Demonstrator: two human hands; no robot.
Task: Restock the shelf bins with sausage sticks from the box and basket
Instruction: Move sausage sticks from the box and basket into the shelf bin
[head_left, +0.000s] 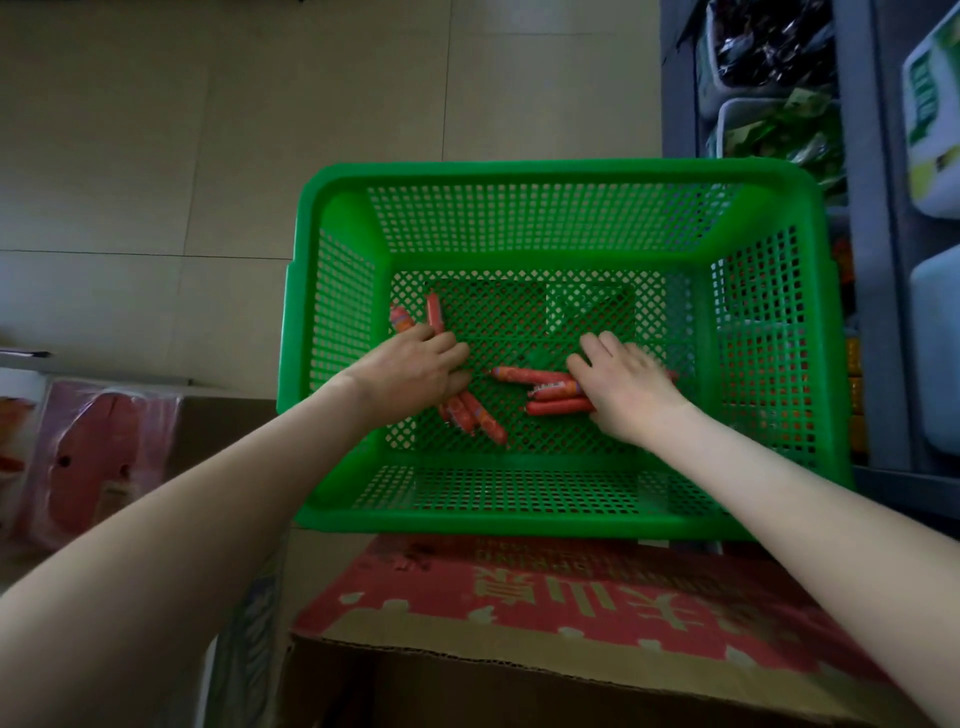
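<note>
Both hands reach down into the green basket (545, 174), a plastic mesh crate that sits on top of a cardboard box (519, 597) with red print on its flap. The sausage sticks (540, 382), orange-red in their wrappers, are few and all lie on the latticed bottom of the basket, gathered toward its near half. The left hand (415, 371) is at the left side of the basket bottom, back upward and fingers curled over a small bunch of sticks. The ends of that bunch stick out from under the palm toward the near wall. Two further sticks (435, 312) show beyond its knuckles, close to the left wall, and whether they are part of the same grip cannot be told. The right hand (628, 389) is nearer the middle and right of the bottom, also back upward. Its fingers are bent down over another bunch of three or so sticks that lie roughly side by side, with their ends pointing left toward the other hand. The two hands are near each other but do not touch, and bare mesh shows between them. Just beside the basket on the right stands a grey shelf (872, 260) holding pale bins (748, 130) of dark and green packets. To the left of the box, on the tiled floor (260, 130), lies a pink wrapped pack (98, 457).
</note>
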